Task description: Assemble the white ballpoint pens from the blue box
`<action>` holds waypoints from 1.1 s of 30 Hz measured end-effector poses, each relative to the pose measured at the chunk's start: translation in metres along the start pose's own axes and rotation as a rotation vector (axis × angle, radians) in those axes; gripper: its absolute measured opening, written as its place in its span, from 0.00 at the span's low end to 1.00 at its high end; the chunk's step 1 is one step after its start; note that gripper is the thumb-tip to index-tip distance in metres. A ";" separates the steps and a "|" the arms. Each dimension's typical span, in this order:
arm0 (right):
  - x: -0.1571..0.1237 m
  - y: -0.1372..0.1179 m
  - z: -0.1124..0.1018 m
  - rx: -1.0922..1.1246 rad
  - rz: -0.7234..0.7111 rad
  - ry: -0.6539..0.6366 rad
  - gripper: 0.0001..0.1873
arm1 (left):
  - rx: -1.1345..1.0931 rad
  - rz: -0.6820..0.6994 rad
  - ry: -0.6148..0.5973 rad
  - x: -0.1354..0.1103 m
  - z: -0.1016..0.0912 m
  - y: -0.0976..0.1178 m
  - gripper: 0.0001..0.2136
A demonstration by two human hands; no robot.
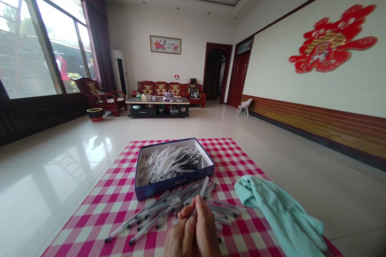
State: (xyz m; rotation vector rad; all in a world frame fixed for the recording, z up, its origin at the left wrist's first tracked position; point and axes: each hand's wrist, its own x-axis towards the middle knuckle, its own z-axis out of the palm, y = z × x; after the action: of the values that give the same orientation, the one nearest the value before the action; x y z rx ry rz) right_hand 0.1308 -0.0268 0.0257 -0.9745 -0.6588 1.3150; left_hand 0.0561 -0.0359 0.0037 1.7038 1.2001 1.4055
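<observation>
My left hand [180, 235] and my right hand [206, 227] are pressed together low in the middle of the view, fingers closed. A clear pen [205, 186] sticks up and away from between their fingertips; its lower part is hidden by the fingers. Just beyond and around my hands, a loose pile of clear pens with dark tips [153, 212] is spread on the checked tablecloth. Behind the pile stands a shallow dark blue box [175, 184] with white inner walls, heaped with clear and dark pen parts [169, 164].
A mint-green cloth [280, 213] lies crumpled on the right of the pink-and-white checked tablecloth [99, 204]. Farther off across the tiled floor are a low table [141, 111], a red wooden sofa [150, 88], an armchair [105, 98] and a small white chair [245, 106].
</observation>
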 end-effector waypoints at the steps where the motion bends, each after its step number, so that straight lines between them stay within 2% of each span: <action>1: 0.001 -0.003 0.001 0.052 0.005 0.011 0.22 | -0.161 -0.150 -0.078 0.001 -0.001 0.003 0.21; 4: 0.014 -0.019 -0.004 0.209 -0.031 0.093 0.17 | -0.604 -0.578 -0.318 0.002 -0.006 0.008 0.24; 5: 0.019 -0.026 -0.008 0.292 -0.033 0.143 0.17 | -0.708 -0.675 -0.377 0.002 -0.007 0.008 0.25; 7: 0.030 -0.035 -0.018 0.397 -0.036 0.128 0.15 | -0.843 -0.779 -0.462 0.000 -0.005 0.007 0.25; 9: 0.036 -0.038 -0.026 0.412 -0.025 0.122 0.15 | -0.884 -0.756 -0.486 -0.002 -0.001 0.007 0.25; 10: 0.036 -0.035 -0.028 0.397 -0.009 0.101 0.16 | -0.874 -0.717 -0.461 -0.002 0.000 0.007 0.25; 13: 0.031 -0.023 -0.027 0.283 -0.008 0.023 0.18 | -0.727 -0.596 -0.270 0.003 -0.006 0.013 0.25; 16: 0.021 -0.014 -0.021 0.039 -0.097 -0.070 0.18 | -0.438 -0.442 -0.041 0.012 -0.026 0.019 0.21; 19: 0.011 -0.016 -0.013 -0.204 -0.153 -0.218 0.18 | -0.266 -0.304 0.077 0.017 -0.041 0.017 0.18; 21: 0.005 -0.019 -0.009 -0.300 -0.202 -0.333 0.18 | -0.285 -0.291 0.099 0.017 -0.041 0.010 0.19; 24: -0.001 -0.022 -0.002 -0.357 -0.198 -0.419 0.18 | -0.390 -0.344 0.085 0.016 -0.033 -0.001 0.21; 30: -0.002 -0.013 0.000 -0.144 0.078 -0.484 0.20 | -0.520 -0.400 0.033 0.019 -0.031 0.003 0.25; 31: -0.001 -0.011 -0.001 -0.125 0.114 -0.494 0.20 | -0.525 -0.405 0.040 0.019 -0.031 0.004 0.25; 33: 0.003 -0.011 -0.005 -0.154 0.127 -0.490 0.19 | -0.487 -0.404 0.133 0.019 -0.030 0.003 0.27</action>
State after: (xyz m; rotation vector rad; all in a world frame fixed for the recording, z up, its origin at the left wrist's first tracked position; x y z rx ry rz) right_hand 0.1406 -0.0246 0.0322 -0.8279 -1.0988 1.6546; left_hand 0.0287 -0.0227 0.0214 0.9874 1.0809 1.4212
